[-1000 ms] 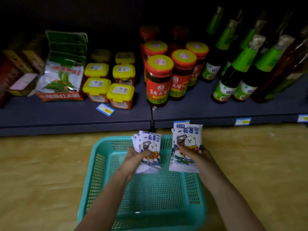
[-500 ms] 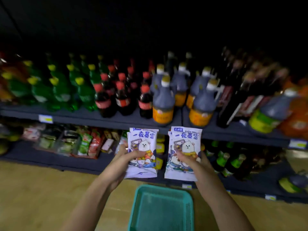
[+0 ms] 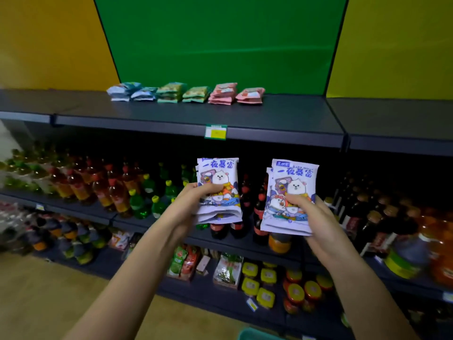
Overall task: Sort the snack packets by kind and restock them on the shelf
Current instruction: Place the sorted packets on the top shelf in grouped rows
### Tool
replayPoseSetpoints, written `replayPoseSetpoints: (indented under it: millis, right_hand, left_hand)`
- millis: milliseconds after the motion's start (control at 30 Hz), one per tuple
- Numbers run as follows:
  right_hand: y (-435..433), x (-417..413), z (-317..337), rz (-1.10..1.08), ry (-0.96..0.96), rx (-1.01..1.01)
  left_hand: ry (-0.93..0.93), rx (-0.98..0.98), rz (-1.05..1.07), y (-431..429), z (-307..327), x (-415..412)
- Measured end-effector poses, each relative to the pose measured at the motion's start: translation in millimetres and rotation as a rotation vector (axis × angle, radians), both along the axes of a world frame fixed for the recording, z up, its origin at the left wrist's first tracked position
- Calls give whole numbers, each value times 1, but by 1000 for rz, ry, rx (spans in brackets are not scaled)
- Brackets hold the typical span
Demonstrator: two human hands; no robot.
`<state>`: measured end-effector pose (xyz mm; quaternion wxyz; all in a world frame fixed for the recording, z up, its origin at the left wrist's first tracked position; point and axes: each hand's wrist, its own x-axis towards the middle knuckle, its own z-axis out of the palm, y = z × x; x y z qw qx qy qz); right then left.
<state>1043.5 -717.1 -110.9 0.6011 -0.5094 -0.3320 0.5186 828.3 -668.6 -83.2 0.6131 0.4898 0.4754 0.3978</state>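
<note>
Two stacks of white snack packets are held upright, long axis vertical; the left hand (image 3: 190, 204) curls round the left stack (image 3: 218, 177), thumb across its front, and the right hand (image 3: 318, 217) pinches the right stack (image 3: 293, 185) likewise; both hang below the top shelf (image 3: 282, 114), which lies up and ahead; sorted piles there run blue packets (image 3: 132, 90), green packets (image 3: 183, 93), pink packets (image 3: 235, 93); bare shelf right of the pink lies nearer the right hand, so it probably leads

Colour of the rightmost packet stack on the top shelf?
Pink snack packet stack; head view shows it best.
</note>
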Motion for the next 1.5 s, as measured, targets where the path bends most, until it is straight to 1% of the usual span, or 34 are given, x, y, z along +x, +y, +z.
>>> replayPoseSetpoints:
  millis: [233,333,400,533,667,767,900,1000,1133,1267,1333,1367,1500]
  right_hand:
    - [55,-40,52,-107,-1,72]
    - [75,-46,73,-146,-6,115]
    - [86,-43,85,-140,-19,119]
    - [111,-22,109,-192,-52,98]
    - [146,9,126,-224,-116,73]
    - [183,35,131,-259,-113,58]
    - [235,71,132,-309,-161,10]
    - [270,95,129,-358,-206,-15]
    - [309,118,119,-411,-281,-33]
    - [341,138,104,-482,-381,-63]
    - [347,138,103,-527,-433,-72]
    - [349,138,103,-555,-488,-77]
    - [351,142,101,-609,-744,-106]
  left_hand:
    - [-35,27,-89,56,57,-48]
    - [-45,60,-136,87,82,-50]
    - [-75,40,-154,106,95,-42]
    - [-86,-3,-230,140,117,-8]
    - [-79,3,-254,181,124,39]
    - [-64,21,-251,221,125,78]
    - [-55,28,-240,272,126,127]
    - [-42,39,-184,307,124,157]
    - [1,31,-156,341,117,188]
    - [18,27,-181,361,109,215]
    - [71,60,-143,372,104,226]
    - [127,86,-120,380,100,232]
    - [423,222,-64,401,86,247]
